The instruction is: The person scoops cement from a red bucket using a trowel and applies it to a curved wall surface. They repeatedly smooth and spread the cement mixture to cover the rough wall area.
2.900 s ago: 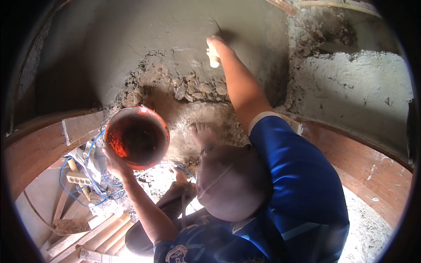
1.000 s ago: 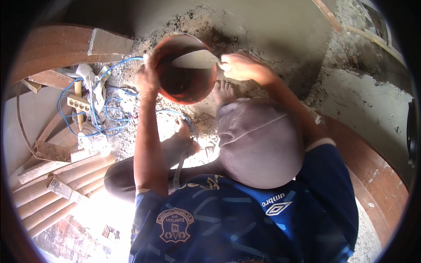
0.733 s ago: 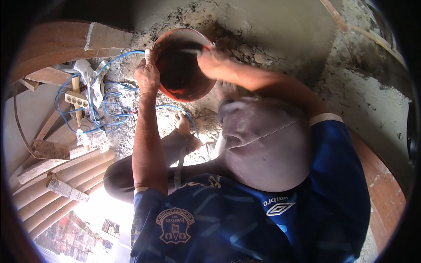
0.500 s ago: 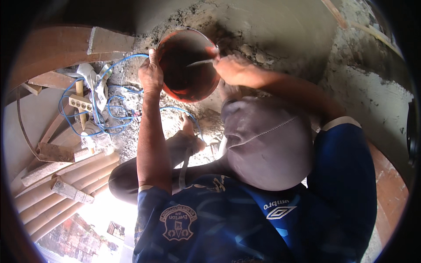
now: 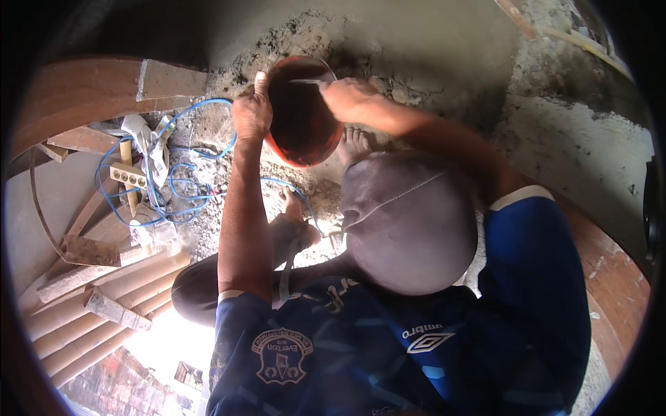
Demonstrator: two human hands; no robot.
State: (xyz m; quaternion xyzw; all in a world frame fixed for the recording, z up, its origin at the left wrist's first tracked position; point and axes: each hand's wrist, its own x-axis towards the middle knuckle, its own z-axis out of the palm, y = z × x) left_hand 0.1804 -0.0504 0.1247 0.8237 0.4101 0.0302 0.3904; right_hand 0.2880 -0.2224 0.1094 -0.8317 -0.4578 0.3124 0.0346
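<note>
An orange-red bucket [image 5: 290,157], its inside dark and smeared, is tilted with its mouth facing me. My left hand [image 5: 252,116] grips the bucket's left rim, thumb pointing up along the edge. Over the right side of the mouth, my right hand [image 5: 349,99] is closed round a thin, pale, flat-bladed tool [image 5: 305,82]. The blade reaches across the upper part of the opening; its handle is hidden in my fist. How much the bucket contains is too dark to tell. My bare right foot [image 5: 355,144] stands just beside the bucket's lower right.
Rubble-strewn ground [image 5: 208,243] lies around my feet. To the left, a blue cable [image 5: 170,208] loops around a power strip [image 5: 128,175] and a pale crumpled bag [image 5: 149,139]. Wooden offcuts [image 5: 90,249] and long round poles [image 5: 104,305] lie lower left. A grey plastered surface [image 5: 444,48] spans the top.
The bucket has shifted slightly down and right and tilted more, with my left hand moving along. My right hand has moved left, carrying the blade higher in the opening.
</note>
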